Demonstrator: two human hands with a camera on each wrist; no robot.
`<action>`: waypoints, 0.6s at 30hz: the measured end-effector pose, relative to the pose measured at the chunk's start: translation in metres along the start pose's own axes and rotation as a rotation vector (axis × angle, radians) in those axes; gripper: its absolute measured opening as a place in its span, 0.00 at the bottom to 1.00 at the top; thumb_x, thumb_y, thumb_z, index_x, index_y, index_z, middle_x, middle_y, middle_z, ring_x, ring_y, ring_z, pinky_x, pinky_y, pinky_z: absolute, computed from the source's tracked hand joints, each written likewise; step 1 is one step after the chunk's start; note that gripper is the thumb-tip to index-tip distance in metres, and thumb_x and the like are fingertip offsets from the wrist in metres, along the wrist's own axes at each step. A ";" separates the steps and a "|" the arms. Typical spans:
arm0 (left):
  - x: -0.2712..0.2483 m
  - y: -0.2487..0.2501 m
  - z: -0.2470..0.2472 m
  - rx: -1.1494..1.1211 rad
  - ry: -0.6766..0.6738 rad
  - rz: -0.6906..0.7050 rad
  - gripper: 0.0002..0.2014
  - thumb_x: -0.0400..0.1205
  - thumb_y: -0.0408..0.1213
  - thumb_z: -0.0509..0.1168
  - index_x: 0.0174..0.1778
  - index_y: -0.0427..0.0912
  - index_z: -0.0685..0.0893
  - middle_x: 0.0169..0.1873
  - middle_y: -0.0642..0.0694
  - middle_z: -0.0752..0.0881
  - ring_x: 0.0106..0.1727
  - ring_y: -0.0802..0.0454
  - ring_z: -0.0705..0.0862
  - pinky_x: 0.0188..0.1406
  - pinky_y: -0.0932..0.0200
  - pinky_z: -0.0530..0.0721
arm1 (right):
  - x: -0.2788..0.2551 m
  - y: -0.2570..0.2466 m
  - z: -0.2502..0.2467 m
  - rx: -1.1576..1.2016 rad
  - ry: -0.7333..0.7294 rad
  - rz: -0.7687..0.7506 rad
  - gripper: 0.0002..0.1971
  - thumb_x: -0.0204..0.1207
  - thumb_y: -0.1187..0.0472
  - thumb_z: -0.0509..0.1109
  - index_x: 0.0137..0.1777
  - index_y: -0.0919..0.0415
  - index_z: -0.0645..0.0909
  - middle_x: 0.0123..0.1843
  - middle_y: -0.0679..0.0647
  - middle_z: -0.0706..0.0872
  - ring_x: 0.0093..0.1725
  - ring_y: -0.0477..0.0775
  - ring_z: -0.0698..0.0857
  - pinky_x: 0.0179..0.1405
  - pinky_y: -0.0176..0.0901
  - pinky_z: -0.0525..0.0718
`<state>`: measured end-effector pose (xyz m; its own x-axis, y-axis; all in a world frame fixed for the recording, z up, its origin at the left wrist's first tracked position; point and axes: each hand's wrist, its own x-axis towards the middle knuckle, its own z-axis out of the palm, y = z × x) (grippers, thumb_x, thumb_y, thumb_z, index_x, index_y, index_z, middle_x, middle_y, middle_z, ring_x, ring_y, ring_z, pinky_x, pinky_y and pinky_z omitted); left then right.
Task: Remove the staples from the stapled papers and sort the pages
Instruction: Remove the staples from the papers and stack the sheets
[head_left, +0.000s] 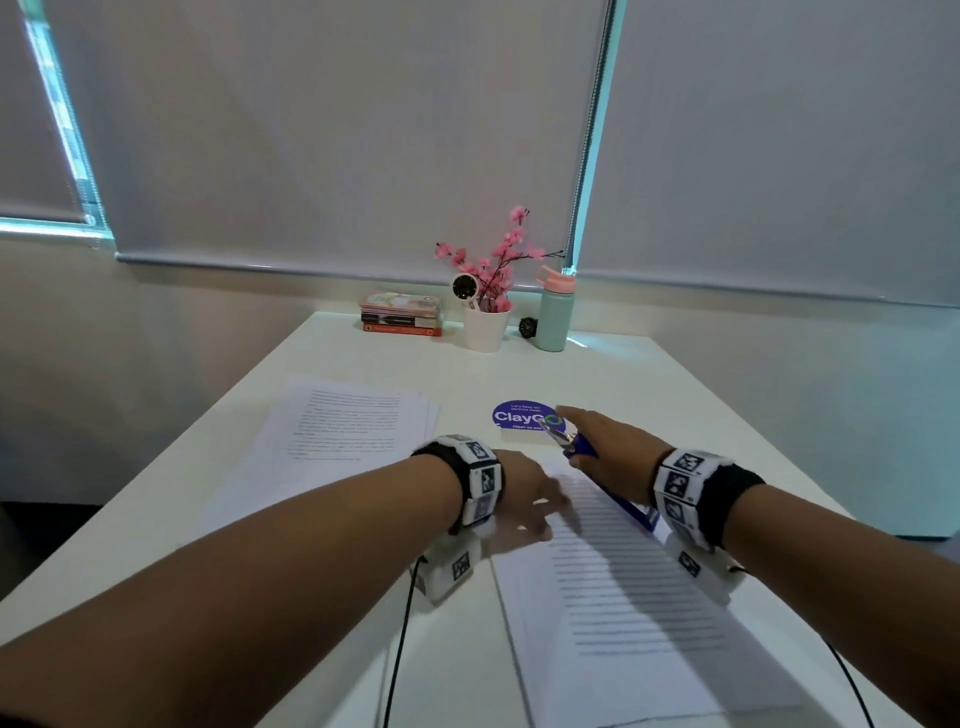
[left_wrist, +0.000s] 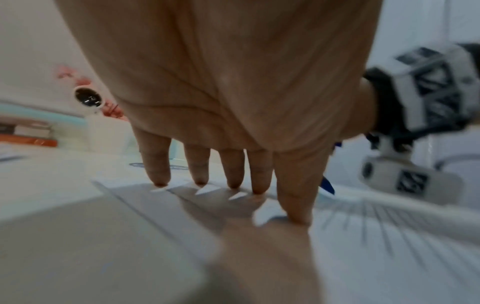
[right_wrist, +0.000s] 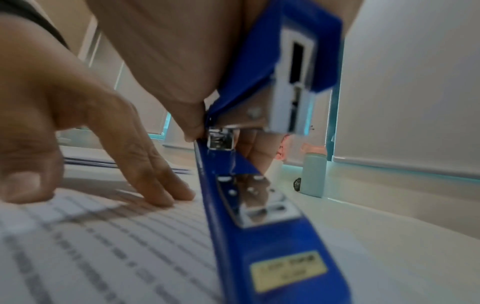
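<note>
A printed set of stapled papers (head_left: 623, 597) lies on the white table (head_left: 727, 395) in front of me. My left hand (head_left: 530, 501) lies flat on its upper left part, with straight fingers (left_wrist: 233, 174) pressing the sheet (left_wrist: 363, 236) down. My right hand (head_left: 597, 441) grips a blue stapler (head_left: 582, 449) at the paper's top edge. The stapler (right_wrist: 259, 226) is swung open: its upper half sits in my palm and its base reaches back over the page (right_wrist: 103, 246). No staple is visible.
A stack of loose printed pages (head_left: 343, 431) lies to the left. A round blue sticker (head_left: 519, 415) sits beyond my hands. Books (head_left: 402, 317), a flower pot (head_left: 485, 330) and a teal bottle (head_left: 553, 317) stand at the table's far edge.
</note>
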<state>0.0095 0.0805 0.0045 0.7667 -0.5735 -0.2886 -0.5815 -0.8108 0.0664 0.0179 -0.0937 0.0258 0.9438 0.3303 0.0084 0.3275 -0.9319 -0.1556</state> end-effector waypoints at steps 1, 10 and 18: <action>-0.002 -0.004 -0.005 -0.077 0.013 -0.016 0.24 0.79 0.54 0.67 0.73 0.57 0.79 0.67 0.52 0.83 0.65 0.48 0.81 0.63 0.56 0.76 | -0.006 0.001 -0.002 0.011 0.015 0.012 0.33 0.83 0.51 0.65 0.84 0.45 0.54 0.79 0.50 0.72 0.69 0.57 0.79 0.64 0.49 0.76; -0.009 -0.020 -0.032 -0.563 0.327 -0.147 0.15 0.74 0.56 0.73 0.45 0.47 0.90 0.38 0.51 0.92 0.42 0.58 0.90 0.50 0.53 0.87 | -0.032 0.002 -0.009 -0.099 0.023 -0.023 0.26 0.83 0.48 0.63 0.79 0.44 0.59 0.73 0.44 0.76 0.62 0.53 0.81 0.58 0.46 0.79; -0.042 0.005 0.003 0.097 -0.086 -0.136 0.43 0.66 0.76 0.65 0.62 0.41 0.82 0.59 0.44 0.81 0.58 0.43 0.82 0.57 0.47 0.83 | -0.059 -0.002 -0.001 -0.248 -0.070 -0.277 0.26 0.87 0.53 0.58 0.82 0.36 0.57 0.68 0.43 0.71 0.49 0.49 0.77 0.44 0.43 0.79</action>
<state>-0.0271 0.1009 0.0141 0.8163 -0.4440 -0.3695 -0.5008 -0.8627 -0.0696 -0.0386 -0.1114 0.0269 0.8154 0.5765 -0.0527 0.5788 -0.8108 0.0873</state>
